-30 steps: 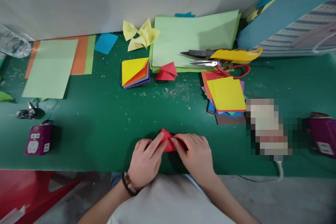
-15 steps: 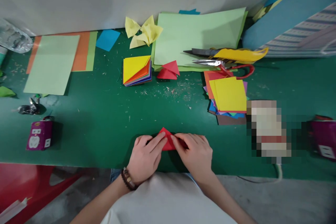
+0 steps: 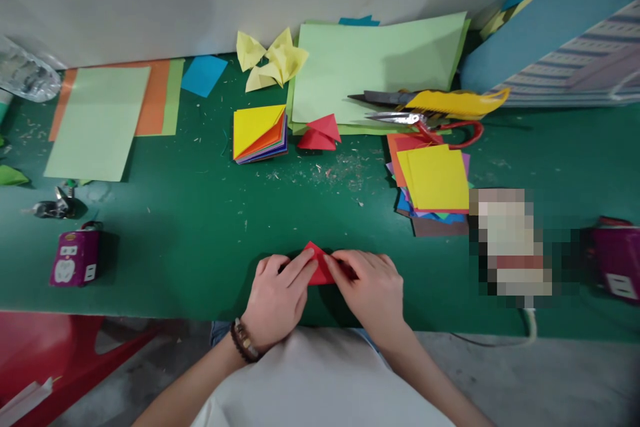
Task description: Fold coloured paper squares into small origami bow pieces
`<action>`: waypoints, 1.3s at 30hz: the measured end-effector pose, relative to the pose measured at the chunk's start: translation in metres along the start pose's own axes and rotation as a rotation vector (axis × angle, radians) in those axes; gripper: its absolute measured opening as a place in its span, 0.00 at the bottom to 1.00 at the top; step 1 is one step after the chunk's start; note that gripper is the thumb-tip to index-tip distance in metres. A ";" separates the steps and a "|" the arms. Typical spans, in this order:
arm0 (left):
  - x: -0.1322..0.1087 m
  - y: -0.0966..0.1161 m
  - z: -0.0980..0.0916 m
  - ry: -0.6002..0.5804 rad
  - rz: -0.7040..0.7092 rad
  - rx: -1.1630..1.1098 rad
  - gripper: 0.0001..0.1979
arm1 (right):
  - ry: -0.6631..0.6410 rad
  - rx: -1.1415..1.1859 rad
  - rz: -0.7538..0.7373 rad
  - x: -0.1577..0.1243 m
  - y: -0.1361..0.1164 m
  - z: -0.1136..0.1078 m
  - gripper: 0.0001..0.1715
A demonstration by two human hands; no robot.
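Observation:
A small folded red paper [image 3: 319, 268] lies on the green table [image 3: 190, 233] near its front edge. My left hand [image 3: 277, 297], with a beaded bracelet at the wrist, presses fingers on the paper's left side. My right hand [image 3: 373, 290] pinches and presses its right side. Both hands cover most of the paper; only its pointed top shows between the fingertips.
Farther back lie a stack of folded coloured squares [image 3: 260, 133], a folded red piece [image 3: 320, 133], yellow folded paper [image 3: 270, 63], light green sheets [image 3: 375, 70], scissors [image 3: 425, 123], a coloured paper stack [image 3: 435, 180], and a purple box [image 3: 75, 257] at the left.
Both hands stay on the red paper with only slight finger shifts; the view has moved a little.

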State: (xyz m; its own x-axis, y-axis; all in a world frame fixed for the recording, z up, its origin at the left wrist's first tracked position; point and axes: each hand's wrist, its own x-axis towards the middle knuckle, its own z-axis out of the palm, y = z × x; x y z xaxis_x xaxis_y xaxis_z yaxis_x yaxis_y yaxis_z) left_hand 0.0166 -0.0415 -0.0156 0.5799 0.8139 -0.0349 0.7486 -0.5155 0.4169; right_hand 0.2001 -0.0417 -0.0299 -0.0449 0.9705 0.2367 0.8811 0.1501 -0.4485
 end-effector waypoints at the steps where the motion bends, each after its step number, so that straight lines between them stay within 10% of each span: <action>1: 0.000 0.000 0.000 -0.008 0.000 0.009 0.22 | -0.004 0.001 0.001 0.000 0.000 0.000 0.13; 39: 0.035 -0.016 -0.032 -0.074 0.159 0.096 0.15 | -0.014 -0.008 0.012 -0.001 0.003 0.004 0.13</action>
State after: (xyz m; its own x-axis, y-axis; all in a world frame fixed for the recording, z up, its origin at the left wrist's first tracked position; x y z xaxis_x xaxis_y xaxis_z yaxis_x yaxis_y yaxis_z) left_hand 0.0144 0.0040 0.0053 0.7128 0.7001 -0.0434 0.6708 -0.6623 0.3339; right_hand 0.2008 -0.0418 -0.0351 -0.0410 0.9748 0.2194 0.8854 0.1373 -0.4442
